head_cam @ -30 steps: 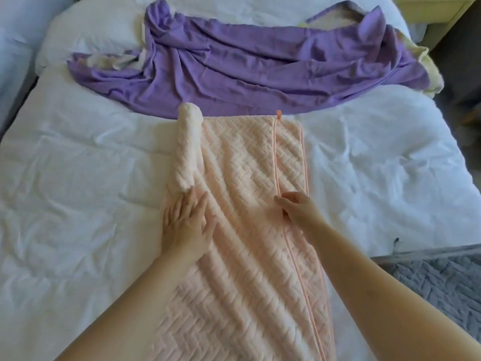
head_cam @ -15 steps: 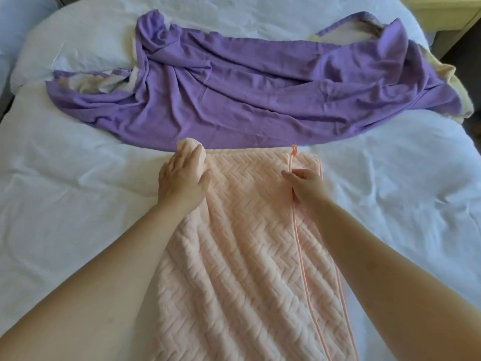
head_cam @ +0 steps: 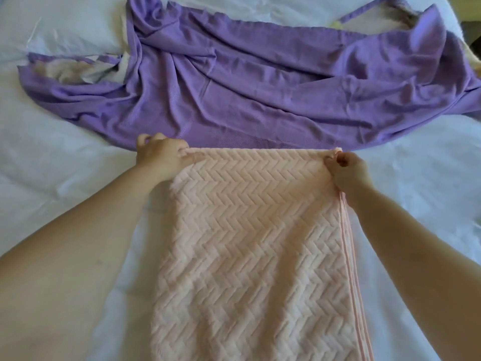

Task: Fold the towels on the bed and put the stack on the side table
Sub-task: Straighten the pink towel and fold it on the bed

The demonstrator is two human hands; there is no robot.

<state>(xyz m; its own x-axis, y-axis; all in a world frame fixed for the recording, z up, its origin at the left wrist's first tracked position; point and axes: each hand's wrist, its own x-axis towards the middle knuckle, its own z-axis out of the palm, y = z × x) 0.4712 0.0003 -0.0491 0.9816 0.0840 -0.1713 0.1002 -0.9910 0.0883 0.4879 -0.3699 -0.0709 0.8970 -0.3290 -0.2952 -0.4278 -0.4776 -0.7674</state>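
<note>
A peach towel [head_cam: 255, 246] with a herringbone weave lies lengthwise on the white bed [head_cam: 52, 178], folded in half along its length, its piped edges stacked on the right side. My left hand [head_cam: 162, 157] pinches the towel's far left corner. My right hand [head_cam: 347, 169] pinches the far right corner, where the hanging loop sits. A crumpled purple towel [head_cam: 260, 82] spreads across the bed just beyond the peach one, with a pale cloth [head_cam: 70, 72] showing under its left end.
White bedding stretches to both sides of the peach towel. A pillow [head_cam: 65, 24] lies at the far left. A pale yellow cloth [head_cam: 473, 54] peeks out at the far right edge under the purple towel. The side table is out of view.
Both hands slid up the peach towel from its middle to its far corners and now pinch them. The rolled-up left edge has been flattened. The camera moved closer.
</note>
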